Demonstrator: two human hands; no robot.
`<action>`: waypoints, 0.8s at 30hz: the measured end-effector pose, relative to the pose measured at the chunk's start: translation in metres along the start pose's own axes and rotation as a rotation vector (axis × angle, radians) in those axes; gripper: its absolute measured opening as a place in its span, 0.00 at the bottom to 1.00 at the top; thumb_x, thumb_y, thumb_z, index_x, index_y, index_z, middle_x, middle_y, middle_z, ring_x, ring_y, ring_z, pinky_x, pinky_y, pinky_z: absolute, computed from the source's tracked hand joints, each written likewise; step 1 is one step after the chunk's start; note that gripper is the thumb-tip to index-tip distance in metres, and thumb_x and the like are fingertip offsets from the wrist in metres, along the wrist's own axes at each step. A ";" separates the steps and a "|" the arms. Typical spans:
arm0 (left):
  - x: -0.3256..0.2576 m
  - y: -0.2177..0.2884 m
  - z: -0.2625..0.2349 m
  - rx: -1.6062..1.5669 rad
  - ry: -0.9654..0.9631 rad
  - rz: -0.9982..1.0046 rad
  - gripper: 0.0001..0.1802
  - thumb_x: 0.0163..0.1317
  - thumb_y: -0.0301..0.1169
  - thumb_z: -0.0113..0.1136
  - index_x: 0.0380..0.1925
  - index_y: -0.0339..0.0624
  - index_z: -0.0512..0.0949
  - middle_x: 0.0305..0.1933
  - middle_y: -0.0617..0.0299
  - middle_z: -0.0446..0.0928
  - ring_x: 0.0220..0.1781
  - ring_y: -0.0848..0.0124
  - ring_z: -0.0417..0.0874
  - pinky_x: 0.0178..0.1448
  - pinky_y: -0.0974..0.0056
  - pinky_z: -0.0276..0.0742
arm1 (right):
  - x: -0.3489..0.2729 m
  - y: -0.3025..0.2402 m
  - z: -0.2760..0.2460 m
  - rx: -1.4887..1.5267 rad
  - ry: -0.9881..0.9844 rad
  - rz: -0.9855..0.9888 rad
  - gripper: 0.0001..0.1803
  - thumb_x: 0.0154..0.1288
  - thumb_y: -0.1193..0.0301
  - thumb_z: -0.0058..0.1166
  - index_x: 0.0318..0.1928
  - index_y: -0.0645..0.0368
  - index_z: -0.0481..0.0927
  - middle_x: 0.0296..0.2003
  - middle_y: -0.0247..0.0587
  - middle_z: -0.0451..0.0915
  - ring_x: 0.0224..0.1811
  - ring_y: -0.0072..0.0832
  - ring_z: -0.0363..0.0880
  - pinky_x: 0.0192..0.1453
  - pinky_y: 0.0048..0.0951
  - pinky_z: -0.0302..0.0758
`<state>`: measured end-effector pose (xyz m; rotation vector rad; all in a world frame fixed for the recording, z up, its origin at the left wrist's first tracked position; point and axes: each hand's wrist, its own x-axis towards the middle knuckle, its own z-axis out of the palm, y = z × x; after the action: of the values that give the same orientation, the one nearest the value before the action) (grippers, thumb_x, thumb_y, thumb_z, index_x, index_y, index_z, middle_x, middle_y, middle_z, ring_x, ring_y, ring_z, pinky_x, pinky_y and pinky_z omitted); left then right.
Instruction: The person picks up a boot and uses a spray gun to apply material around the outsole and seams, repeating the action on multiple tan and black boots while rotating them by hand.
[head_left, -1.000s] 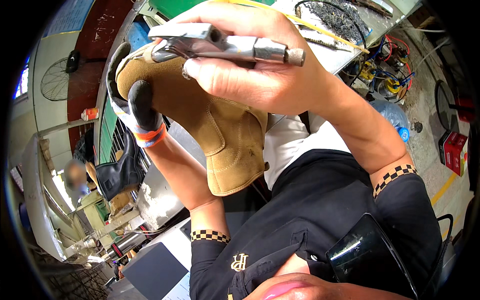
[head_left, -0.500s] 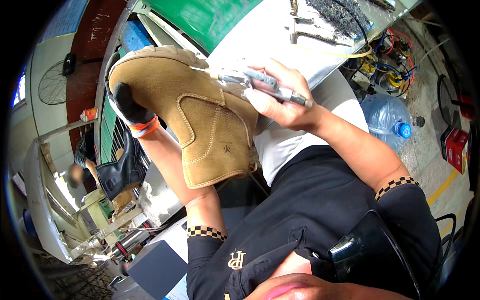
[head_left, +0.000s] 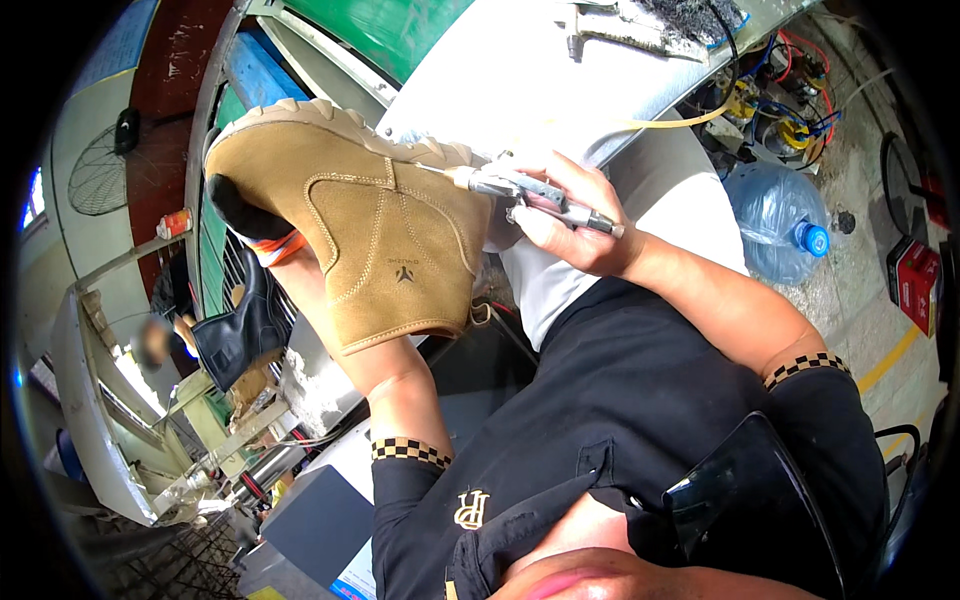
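Boot [head_left: 365, 215], tan and suede-like, was held up in front of the person, toe to the left, with its pale lugged sole [head_left: 320, 118] turned away from the body and its shaft opening toward it. The gloved left hand [head_left: 245, 212] was closed around the toe, the dark thumb pressed along the near side; gripping it there probably kept the sole edge free and faced it toward the other hand. The bare right hand [head_left: 590, 215] had its fingers curled around a slim metal tool [head_left: 540, 195], pen-fashion, likely for fine control, its narrow tip aimed at the seam where sole met upper, near the heel.

Beyond lay a glaring white worktable [head_left: 480, 75], with a hammer-like tool [head_left: 573, 35] near its far side. A yellow hose [head_left: 690, 120] curved over the table edge. To the left stood a black boot [head_left: 240, 335]; to the right, a blue water bottle [head_left: 775, 225] and a red box [head_left: 912, 285].

The left fingers behind the toe were mostly hidden. Whether the tip touched the seam could not be told, and glare swallowed the hose's near end, so any link to the metal tool was unclear.
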<state>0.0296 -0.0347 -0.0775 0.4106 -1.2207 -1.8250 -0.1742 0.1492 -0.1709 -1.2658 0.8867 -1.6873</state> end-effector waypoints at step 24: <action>-0.053 -0.011 -0.054 0.181 0.510 -0.034 0.44 0.59 0.63 0.51 0.65 0.41 0.67 0.65 0.48 0.69 0.66 0.51 0.70 0.71 0.43 0.63 | -0.029 0.009 -0.006 -0.143 0.114 0.070 0.18 0.62 0.71 0.54 0.51 0.67 0.72 0.31 0.38 0.71 0.30 0.23 0.66 0.36 0.26 0.68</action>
<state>0.0902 -0.0214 -0.1216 0.9393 -1.0210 -1.5091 -0.1738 0.1723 -0.1919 -1.2263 1.1249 -1.6786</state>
